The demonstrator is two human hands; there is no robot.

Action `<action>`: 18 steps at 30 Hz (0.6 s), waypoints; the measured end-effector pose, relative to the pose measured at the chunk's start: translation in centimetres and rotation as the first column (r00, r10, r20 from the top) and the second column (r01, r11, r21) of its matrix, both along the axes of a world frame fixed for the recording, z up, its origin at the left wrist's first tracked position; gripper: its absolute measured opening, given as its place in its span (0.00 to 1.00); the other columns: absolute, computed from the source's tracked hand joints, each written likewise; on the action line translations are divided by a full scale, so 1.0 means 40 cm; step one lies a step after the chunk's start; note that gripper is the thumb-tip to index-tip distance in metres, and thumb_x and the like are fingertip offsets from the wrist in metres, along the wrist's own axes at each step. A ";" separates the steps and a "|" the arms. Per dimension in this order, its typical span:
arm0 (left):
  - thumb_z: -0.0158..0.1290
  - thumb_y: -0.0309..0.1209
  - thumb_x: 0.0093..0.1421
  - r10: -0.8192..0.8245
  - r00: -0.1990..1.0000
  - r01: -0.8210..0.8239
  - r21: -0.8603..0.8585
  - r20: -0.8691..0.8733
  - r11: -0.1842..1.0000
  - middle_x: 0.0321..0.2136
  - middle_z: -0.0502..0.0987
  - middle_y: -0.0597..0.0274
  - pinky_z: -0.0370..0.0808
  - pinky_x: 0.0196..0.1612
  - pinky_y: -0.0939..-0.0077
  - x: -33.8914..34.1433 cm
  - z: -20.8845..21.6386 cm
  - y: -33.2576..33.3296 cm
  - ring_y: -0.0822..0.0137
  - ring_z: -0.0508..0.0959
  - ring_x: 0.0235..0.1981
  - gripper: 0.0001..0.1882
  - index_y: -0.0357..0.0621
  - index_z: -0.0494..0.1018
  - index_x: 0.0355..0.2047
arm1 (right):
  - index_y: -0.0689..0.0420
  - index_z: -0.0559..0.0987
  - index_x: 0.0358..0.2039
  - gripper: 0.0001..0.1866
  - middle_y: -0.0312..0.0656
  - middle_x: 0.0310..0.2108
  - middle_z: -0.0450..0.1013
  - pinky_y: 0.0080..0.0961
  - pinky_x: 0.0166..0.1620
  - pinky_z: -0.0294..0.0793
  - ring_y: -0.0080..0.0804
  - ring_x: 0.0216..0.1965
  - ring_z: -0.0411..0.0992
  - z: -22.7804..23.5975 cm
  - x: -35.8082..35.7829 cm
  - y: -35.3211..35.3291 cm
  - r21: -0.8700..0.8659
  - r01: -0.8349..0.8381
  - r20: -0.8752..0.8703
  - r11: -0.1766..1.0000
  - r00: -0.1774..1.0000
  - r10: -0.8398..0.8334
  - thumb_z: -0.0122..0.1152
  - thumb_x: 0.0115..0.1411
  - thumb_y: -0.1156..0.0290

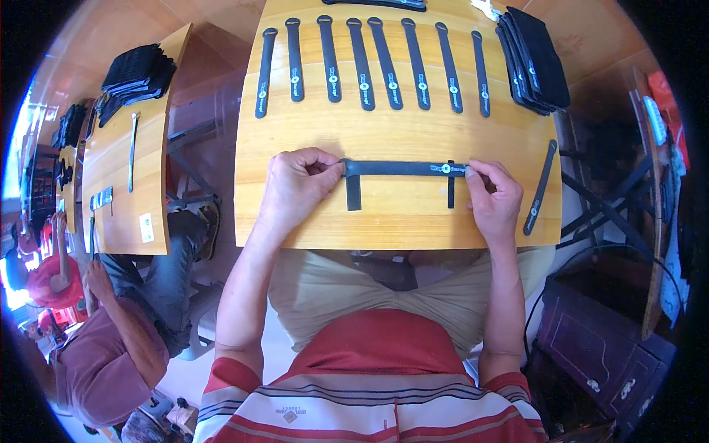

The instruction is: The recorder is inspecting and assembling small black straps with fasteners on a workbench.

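A black strap [402, 169] with pale printing lies stretched sideways near the front of the wooden table [310, 133]. My left hand [299, 181] pinches its looped left end. At the other end, my right hand [495, 193] grips the tip between thumb and fingers. Under the strap, two short black strips, a wider left one [354, 193] and a narrower right one [451, 193], show below its lower edge. Several similar straps, such as one at the middle [382, 63], are laid out in a row farther back. Another single strap [540, 188] lies slanted to the right of my right hand.
A stack of black straps [533, 59] sits at the table's far right corner, and more black material [377, 4] lies at the back edge. To the left, a co-worker [118, 347] sits at another table [148, 173] bearing a black pile [138, 71]. A dark cabinet [591, 347] stands at right.
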State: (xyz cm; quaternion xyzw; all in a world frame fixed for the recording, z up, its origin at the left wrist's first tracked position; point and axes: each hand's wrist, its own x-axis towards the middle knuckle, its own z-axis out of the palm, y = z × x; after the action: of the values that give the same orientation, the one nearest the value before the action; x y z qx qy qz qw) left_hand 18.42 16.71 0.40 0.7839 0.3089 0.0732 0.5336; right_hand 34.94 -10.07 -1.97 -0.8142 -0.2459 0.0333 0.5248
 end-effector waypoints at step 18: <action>0.65 0.23 0.59 0.001 1.000 -0.002 0.070 0.023 0.998 0.22 0.83 0.61 0.76 0.29 0.79 -0.002 -0.005 -0.007 0.77 0.79 0.23 0.06 0.31 0.83 0.33 | 0.66 0.84 0.38 0.06 0.44 0.30 0.79 0.22 0.33 0.73 0.27 0.28 0.76 0.000 -0.004 0.002 0.009 0.010 0.003 1.000 1.000 -0.010 0.66 0.60 0.80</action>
State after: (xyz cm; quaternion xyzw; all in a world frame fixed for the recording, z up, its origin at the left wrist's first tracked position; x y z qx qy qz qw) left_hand 18.35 16.42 0.19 0.8008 0.3007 0.0933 0.5095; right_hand 34.79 -10.00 -1.97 -0.8133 -0.2424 0.0285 0.5282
